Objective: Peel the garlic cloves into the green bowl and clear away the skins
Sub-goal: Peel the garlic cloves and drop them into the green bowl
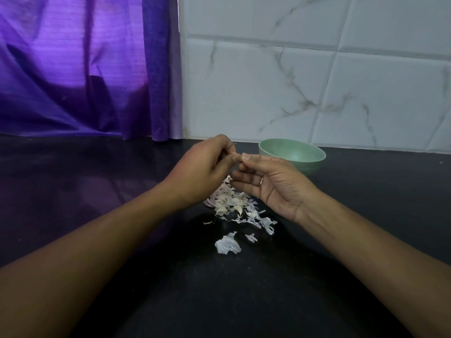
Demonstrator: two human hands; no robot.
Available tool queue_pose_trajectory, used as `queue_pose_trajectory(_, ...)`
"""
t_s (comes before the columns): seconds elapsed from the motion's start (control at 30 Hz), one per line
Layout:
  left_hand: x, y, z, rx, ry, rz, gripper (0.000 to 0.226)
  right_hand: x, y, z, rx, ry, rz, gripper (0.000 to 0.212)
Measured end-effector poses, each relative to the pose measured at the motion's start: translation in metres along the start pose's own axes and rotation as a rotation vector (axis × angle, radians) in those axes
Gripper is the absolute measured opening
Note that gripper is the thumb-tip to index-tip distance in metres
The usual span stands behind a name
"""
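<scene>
Evidently mid-peel, the left hand [202,167] and right hand [271,186] meet fingertip to fingertip. Both pinch one small clove [240,156], held directly above the skins [231,203] so scraps likely fall onto that pile on the tabletop [97,191]. The green bowl [297,152] sits just beyond the right hand, presumably for an easy drop.

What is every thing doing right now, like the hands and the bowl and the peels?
left hand: pinching the garlic clove
right hand: pinching the same clove
garlic clove: held up between both hands' fingertips
green bowl: upright, no cloves visible inside
skins: scattered pile on the counter
curtain: hanging down
</scene>
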State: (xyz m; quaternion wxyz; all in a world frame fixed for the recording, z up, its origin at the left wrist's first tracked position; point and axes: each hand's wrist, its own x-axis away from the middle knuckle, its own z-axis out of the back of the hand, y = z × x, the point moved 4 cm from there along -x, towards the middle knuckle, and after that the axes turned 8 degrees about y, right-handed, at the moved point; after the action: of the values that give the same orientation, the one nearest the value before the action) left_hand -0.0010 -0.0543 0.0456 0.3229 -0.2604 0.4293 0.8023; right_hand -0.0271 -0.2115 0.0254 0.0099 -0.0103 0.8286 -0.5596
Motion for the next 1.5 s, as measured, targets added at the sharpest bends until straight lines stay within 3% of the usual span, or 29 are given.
queue_pose_trajectory(0.17, 0.002, 0.010, -0.006, -0.056, -0.085, -0.094, 0.012, -0.003, -0.006, 0.009, -0.046, 0.138, 0.051, 0.002)
queue_pose_trajectory(0.43, -0.001, -0.001, 0.004, -0.027, -0.072, 0.042, 0.007, -0.001, -0.012, 0.014, 0.056, 0.172, 0.146, 0.005)
queue_pose_trajectory(0.7, 0.000, 0.000, 0.001, -0.070, -0.158, 0.083, 0.020, -0.001, -0.017, 0.018, 0.231, 0.212, 0.259, 0.009)
queue_pose_trajectory(0.87, -0.001, 0.001, 0.006, -0.071, -0.125, 0.096, 0.001, -0.001, -0.016, 0.018, 0.261, 0.197, 0.274, 0.012)
queue_pose_trajectory(1.07, -0.002, -0.004, 0.006, -0.136, -0.119, 0.087, 0.027, -0.002, -0.013, 0.017, 0.222, 0.159, 0.252, 0.015)
queue_pose_trajectory(1.27, -0.001, -0.003, 0.002, -0.124, -0.129, 0.043, 0.007, -0.004, -0.013, 0.017, 0.241, 0.152, 0.261, 0.014)
queue_pose_trajectory(1.5, -0.002, -0.005, 0.007, -0.143, -0.047, 0.122, 0.033, -0.003, -0.012, 0.017, 0.230, 0.140, 0.288, 0.010)
